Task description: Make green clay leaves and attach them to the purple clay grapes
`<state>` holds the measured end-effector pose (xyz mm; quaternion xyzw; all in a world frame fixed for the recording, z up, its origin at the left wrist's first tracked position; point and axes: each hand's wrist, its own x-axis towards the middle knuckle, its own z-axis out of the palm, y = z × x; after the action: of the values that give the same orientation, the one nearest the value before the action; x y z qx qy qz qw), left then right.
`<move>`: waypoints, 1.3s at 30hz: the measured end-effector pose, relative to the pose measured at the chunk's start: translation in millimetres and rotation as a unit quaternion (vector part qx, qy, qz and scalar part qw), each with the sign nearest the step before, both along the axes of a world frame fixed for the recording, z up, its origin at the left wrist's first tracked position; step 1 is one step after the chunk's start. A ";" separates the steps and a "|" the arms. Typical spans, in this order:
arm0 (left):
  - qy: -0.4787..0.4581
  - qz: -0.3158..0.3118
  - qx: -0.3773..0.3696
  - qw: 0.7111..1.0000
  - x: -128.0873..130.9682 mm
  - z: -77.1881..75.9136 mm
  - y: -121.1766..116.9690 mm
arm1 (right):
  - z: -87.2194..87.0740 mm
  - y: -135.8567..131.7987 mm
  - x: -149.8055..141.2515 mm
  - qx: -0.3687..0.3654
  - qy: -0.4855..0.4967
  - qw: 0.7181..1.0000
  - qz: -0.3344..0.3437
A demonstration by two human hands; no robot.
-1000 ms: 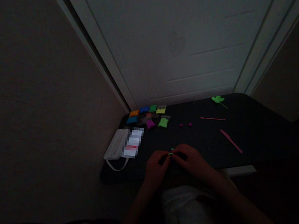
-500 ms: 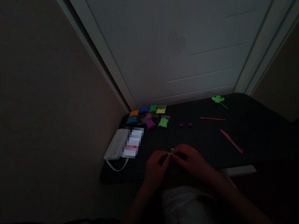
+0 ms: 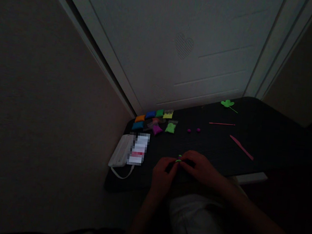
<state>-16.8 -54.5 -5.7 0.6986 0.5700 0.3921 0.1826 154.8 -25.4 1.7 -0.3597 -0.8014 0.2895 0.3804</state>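
Near the front of the dark table, my left hand (image 3: 163, 173) and my right hand (image 3: 198, 166) meet with their fingertips pinched on one small piece of modelling clay (image 3: 178, 160). Bright green shows on it, along with a little purple; the fingers cover the rest. Beyond my hands lie two small purple clay balls (image 3: 198, 130). Further back on the right is a green clover-like clay shape (image 3: 227, 103) with a thin stem. A thin pink modelling tool (image 3: 222, 124) and a pink clay knife (image 3: 241, 147) rest to the right of the balls.
Several small bags of coloured clay (image 3: 171, 128) sit at the back left. A white box-like device (image 3: 121, 150) with a cable lies beside a blurred-out screen or card (image 3: 138, 149) at the left edge. Behind the table (image 3: 276, 137) stands a white door (image 3: 209, 33).
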 end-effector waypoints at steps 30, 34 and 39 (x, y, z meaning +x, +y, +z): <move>-0.144 0.050 -0.061 0.986 -2.0 10.0 7.2 | 1.4 -0.7 -0.7 0.000 0.012 1.000 -0.003; -0.235 0.081 -0.079 0.965 1.4 12.6 16.8 | 0.8 0.0 -0.9 0.013 -0.015 0.998 -0.056; -0.313 0.109 -0.105 0.938 0.6 7.7 24.2 | 0.4 1.5 -5.1 0.033 -0.082 0.991 -0.101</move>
<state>-16.3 -30.4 2.1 0.4514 0.5945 0.5460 0.3804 149.7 -23.9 2.1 -0.4484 -0.7986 0.1923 0.3524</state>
